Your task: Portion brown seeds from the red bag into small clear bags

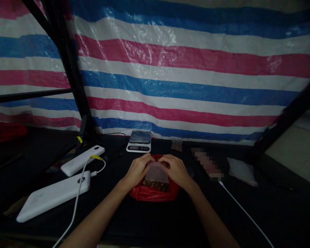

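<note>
A small translucent bag (157, 174) with brown, grainy bits in its lower part is held up between both hands. My left hand (140, 168) pinches its upper left corner, fingers closed. At the upper right corner, my right hand (176, 169) grips it the same way. Beneath and behind the small bag lies a red plastic bag (155, 197) on the dark table. What the red bag holds is mostly hidden by the hands and the small bag.
Behind the hands stands a white digital scale (138, 147). Two white power banks (53, 196) with a cable lie at left. To the right are a filled small bag (177, 144), a blurred phone (208, 163) on a white cable, and flat clear bags (242, 171). Striped sheeting hangs behind.
</note>
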Demonstrator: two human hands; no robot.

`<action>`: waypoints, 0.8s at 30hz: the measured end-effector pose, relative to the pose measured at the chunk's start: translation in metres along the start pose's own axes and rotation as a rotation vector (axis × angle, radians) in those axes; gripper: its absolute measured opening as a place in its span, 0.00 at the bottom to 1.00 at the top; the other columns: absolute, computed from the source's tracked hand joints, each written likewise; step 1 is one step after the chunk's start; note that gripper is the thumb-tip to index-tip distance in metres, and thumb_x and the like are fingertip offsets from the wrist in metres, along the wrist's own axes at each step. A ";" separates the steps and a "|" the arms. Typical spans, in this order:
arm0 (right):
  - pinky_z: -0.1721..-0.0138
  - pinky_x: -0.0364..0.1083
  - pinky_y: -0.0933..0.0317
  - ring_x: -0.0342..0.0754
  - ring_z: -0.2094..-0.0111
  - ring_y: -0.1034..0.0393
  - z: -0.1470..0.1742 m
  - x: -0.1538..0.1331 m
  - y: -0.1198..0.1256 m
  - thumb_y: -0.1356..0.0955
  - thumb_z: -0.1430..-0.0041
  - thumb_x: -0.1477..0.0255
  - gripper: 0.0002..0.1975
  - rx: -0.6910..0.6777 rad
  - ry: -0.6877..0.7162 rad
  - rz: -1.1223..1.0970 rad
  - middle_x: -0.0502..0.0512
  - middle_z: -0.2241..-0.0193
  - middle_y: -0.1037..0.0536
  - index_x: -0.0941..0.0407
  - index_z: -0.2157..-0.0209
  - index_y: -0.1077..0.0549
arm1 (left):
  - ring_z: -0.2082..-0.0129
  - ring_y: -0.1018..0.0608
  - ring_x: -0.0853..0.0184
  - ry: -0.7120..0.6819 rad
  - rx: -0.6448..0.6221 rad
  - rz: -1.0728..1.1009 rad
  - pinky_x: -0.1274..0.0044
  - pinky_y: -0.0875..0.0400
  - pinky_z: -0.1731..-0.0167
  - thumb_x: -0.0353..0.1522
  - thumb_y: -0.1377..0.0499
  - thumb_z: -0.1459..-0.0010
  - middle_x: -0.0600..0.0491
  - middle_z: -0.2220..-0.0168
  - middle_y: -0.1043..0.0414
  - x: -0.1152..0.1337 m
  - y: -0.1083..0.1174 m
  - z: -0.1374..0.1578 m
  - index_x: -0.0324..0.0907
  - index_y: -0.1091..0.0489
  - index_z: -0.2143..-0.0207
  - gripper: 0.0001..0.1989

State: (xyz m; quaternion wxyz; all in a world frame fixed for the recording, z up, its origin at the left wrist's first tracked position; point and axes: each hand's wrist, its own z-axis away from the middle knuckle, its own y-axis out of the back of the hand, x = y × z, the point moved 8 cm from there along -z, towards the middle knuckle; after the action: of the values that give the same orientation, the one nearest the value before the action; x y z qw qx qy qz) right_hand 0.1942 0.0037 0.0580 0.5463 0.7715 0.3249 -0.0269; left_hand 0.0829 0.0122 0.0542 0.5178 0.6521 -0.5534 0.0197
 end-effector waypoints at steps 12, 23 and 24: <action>0.68 0.41 0.47 0.43 0.68 0.36 -0.002 -0.001 0.003 0.35 0.48 0.74 0.03 0.052 -0.031 0.002 0.47 0.73 0.28 0.53 0.71 0.29 | 0.69 0.30 0.69 0.047 0.042 0.021 0.80 0.41 0.69 0.28 0.51 0.47 0.54 0.70 0.34 -0.017 0.000 -0.005 0.41 0.34 0.70 0.07; 0.67 0.41 0.46 0.44 0.69 0.35 -0.003 0.009 0.005 0.36 0.50 0.78 0.08 0.127 -0.082 -0.124 0.49 0.72 0.26 0.52 0.72 0.26 | 0.71 0.31 0.69 0.089 0.036 0.166 0.81 0.42 0.71 0.29 0.49 0.51 0.55 0.73 0.34 -0.027 -0.003 -0.009 0.39 0.33 0.73 0.05; 0.67 0.41 0.46 0.44 0.69 0.34 -0.003 0.011 0.006 0.36 0.50 0.77 0.08 0.147 -0.089 -0.164 0.49 0.72 0.26 0.53 0.72 0.26 | 0.72 0.32 0.69 0.098 0.044 0.204 0.81 0.42 0.71 0.29 0.48 0.51 0.55 0.74 0.34 -0.027 -0.003 -0.010 0.38 0.33 0.74 0.05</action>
State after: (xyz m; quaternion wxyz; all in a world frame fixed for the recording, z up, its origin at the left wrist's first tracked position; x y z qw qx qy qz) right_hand 0.2049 0.0104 0.0603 0.4980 0.7785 0.3594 -0.1295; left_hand 0.0798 0.0374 0.0408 0.5249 0.6020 -0.5904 0.1163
